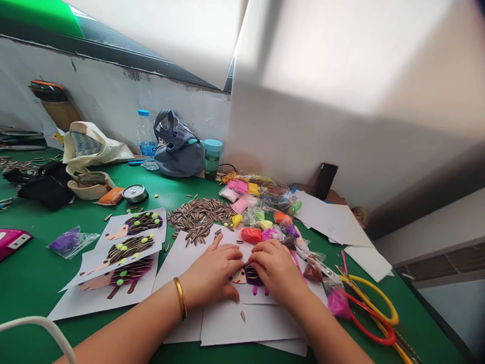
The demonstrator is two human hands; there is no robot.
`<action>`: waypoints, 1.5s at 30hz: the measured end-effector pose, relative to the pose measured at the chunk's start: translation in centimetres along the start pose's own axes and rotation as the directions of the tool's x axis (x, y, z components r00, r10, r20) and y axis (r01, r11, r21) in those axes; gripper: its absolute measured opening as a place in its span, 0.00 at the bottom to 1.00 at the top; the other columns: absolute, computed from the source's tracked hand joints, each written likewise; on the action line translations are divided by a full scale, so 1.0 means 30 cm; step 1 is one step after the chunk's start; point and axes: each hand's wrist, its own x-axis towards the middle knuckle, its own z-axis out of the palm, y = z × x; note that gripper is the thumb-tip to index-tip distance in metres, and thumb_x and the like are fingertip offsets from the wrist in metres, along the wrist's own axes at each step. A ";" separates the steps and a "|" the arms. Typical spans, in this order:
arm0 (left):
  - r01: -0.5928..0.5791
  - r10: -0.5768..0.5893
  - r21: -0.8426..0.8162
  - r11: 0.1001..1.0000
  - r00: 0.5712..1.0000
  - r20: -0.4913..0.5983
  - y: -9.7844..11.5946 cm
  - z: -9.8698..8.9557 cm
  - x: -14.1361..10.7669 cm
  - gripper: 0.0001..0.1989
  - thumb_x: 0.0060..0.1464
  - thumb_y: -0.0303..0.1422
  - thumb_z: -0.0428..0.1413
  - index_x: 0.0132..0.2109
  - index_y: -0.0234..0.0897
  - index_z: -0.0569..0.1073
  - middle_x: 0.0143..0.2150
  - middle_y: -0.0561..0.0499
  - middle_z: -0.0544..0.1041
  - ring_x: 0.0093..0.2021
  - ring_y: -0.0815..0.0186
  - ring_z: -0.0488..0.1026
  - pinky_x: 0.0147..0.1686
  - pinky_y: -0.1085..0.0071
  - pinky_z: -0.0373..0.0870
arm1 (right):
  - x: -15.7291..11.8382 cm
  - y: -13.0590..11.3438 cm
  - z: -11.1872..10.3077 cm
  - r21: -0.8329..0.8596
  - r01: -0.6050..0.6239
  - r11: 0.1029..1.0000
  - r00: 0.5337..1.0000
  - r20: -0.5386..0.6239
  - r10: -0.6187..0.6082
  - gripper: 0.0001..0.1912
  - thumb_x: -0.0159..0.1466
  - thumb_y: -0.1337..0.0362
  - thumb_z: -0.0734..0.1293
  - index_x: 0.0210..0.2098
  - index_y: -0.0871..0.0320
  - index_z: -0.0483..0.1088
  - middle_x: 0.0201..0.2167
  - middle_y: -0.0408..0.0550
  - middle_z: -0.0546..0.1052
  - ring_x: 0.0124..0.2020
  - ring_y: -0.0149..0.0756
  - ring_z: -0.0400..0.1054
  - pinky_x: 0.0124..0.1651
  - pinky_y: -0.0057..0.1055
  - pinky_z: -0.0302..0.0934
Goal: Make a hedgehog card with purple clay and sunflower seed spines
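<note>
Our left fingers (229, 253) and right fingers (261, 256) bunch together, hold unclear; overpressing could dent the clay hedgehog (253, 275) beneath.

Matt paper sheets (227, 329), shiny metal bangle (181, 299), glossy plastic packets (251, 235), rough wall (113, 91)

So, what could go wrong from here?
The right hand might shift or smudge the paper hedgehog it touches. The left hand is close to the seed pile, so a nudge could scatter it. The scissors lie near the right forearm, where they could get knocked.
</note>
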 end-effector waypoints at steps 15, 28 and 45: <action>0.004 -0.004 -0.016 1.000 1.000 0.000 0.005 -0.007 0.001 0.31 0.39 0.48 0.67 0.51 0.42 0.74 0.51 0.47 0.75 0.56 0.54 0.69 0.66 0.44 0.33 | 0.004 0.006 0.028 0.062 -0.021 0.998 0.999 -0.035 0.023 0.06 0.64 0.69 0.66 0.34 0.54 0.75 0.39 0.45 0.77 0.44 0.40 0.65 0.47 0.38 0.56; -0.001 0.001 -0.013 1.000 1.000 -0.002 0.000 0.001 -0.003 0.30 0.41 0.49 0.66 0.51 0.43 0.74 0.51 0.46 0.75 0.56 0.54 0.68 0.66 0.44 0.33 | 0.001 0.005 0.002 0.050 -0.022 0.999 0.998 -0.065 0.025 0.07 0.64 0.70 0.66 0.32 0.54 0.74 0.38 0.45 0.77 0.44 0.39 0.66 0.46 0.37 0.57; 0.003 -0.003 -0.014 1.000 1.000 -0.002 0.001 0.001 -0.003 0.32 0.39 0.48 0.67 0.52 0.43 0.73 0.51 0.46 0.75 0.55 0.54 0.69 0.66 0.45 0.33 | 0.001 0.004 0.010 -0.009 -0.009 1.000 1.000 -0.018 0.009 0.06 0.64 0.71 0.66 0.33 0.54 0.74 0.38 0.45 0.77 0.44 0.40 0.65 0.46 0.38 0.55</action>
